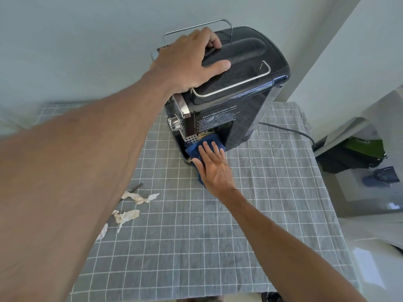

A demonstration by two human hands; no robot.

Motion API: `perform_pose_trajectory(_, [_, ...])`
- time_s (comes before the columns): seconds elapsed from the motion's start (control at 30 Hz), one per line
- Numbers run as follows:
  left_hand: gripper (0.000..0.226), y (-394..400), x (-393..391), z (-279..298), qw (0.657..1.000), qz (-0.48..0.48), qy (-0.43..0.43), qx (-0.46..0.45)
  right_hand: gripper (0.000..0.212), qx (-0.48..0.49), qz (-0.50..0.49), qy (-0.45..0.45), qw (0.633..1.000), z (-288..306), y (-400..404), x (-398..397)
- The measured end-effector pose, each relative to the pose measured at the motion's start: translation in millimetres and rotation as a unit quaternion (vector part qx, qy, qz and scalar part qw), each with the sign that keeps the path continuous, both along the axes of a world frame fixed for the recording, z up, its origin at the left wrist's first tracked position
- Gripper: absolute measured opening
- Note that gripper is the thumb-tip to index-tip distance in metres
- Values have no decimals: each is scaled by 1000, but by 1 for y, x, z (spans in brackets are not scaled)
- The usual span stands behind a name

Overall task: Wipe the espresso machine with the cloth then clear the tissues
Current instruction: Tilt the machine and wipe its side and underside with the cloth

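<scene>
Two hands on the job: our left hand (187,62) lies flat and spread on top of the black espresso machine (235,88), clamping nothing. Our right hand (214,168) presses the blue cloth (206,143) with open fingers against the machine's lower front, by the perforated drip tray (192,138). Machine stands at the far edge of the tabletop, on a grey checked tablecloth (196,247), close to the wall. Three crumpled tissues (127,216) lie left of it, partly under our left forearm, beside a thin dark rod (136,187). Power cord (292,130) trails off right.
</scene>
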State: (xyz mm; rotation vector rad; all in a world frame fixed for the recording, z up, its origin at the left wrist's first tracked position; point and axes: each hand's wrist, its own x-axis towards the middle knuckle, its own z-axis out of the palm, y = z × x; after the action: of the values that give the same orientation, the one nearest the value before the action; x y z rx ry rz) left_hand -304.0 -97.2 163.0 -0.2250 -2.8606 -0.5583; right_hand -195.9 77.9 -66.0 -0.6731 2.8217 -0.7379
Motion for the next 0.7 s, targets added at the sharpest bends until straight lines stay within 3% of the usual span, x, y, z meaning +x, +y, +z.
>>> perform_pose_trajectory(0.3, [59,0,-1,0,1000,2,8,-5,44,-30,-60,23,997,3,-20,10])
perform_pose_trajectory(0.47, [59,-1,0,0,1000,3,6,2,42,-42,22,16,999,1,-24,22])
perform_pose_trajectory(0.6, [59,1,-1,-1,1000,4,3,5,42,-67,-87,-10,994,6,-16,-3])
perform_pose_trajectory(0.7, [59,1,-1,-1,1000,6,0,8,47,-46,-70,-9,996,5,-23,0])
